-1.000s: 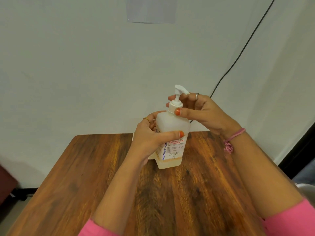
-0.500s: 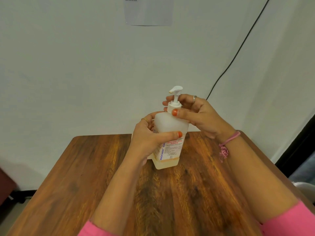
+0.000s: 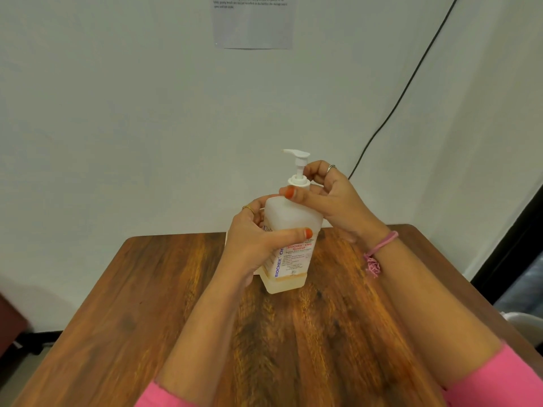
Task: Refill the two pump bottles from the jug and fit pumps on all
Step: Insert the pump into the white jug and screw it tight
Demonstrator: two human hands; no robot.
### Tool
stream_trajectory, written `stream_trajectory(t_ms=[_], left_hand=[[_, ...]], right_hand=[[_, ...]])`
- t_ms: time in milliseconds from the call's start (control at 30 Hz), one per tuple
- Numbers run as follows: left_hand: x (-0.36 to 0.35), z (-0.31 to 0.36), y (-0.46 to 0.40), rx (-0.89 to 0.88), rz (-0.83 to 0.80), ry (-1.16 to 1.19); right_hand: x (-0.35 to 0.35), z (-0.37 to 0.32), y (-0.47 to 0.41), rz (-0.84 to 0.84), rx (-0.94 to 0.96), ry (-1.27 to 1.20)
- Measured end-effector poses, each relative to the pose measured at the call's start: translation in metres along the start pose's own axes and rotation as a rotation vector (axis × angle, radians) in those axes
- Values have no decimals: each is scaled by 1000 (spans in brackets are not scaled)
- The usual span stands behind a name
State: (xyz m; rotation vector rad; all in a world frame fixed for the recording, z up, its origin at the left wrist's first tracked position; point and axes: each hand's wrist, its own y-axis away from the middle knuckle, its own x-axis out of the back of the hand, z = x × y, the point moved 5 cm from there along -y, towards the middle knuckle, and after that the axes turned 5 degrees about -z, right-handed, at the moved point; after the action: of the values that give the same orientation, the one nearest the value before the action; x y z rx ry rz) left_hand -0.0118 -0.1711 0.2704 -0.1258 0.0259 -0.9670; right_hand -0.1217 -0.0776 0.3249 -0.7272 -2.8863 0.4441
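A translucent white pump bottle [image 3: 291, 218] with a printed label stands on the wooden table [image 3: 164, 289], a shallow layer of yellowish liquid at its bottom. My left hand [image 3: 255, 239] grips the bottle's body, thumb across the label. A white pump [image 3: 298, 168] sits in the bottle's neck, its spout pointing left. My right hand [image 3: 326, 198] pinches the pump's collar between thumb and fingers. A second pale container is mostly hidden behind the bottle and my left hand. No jug is in view.
The table stands against a white wall [image 3: 117, 127]. A paper sheet [image 3: 254, 22] is stuck high on the wall and a black cable [image 3: 396, 104] runs down it at the right. A white rounded object [image 3: 526, 324] shows at the right edge.
The pump head has turned: its spout pointed right a second ago and now points left. My right hand's fingers have shifted round the collar. The bottle stays in place.
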Motion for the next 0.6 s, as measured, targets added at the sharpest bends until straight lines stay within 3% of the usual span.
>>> stream_trajectory(t_ms=[200, 400, 600], left_hand=[[0, 4, 2, 5, -12, 23], [0, 5, 1, -12, -6, 3], [0, 3, -2, 8, -19, 31]], right_hand=[[3, -7, 4, -126, 29, -79], [4, 2, 1, 24, 25, -73], [1, -2, 1, -191, -26, -72]])
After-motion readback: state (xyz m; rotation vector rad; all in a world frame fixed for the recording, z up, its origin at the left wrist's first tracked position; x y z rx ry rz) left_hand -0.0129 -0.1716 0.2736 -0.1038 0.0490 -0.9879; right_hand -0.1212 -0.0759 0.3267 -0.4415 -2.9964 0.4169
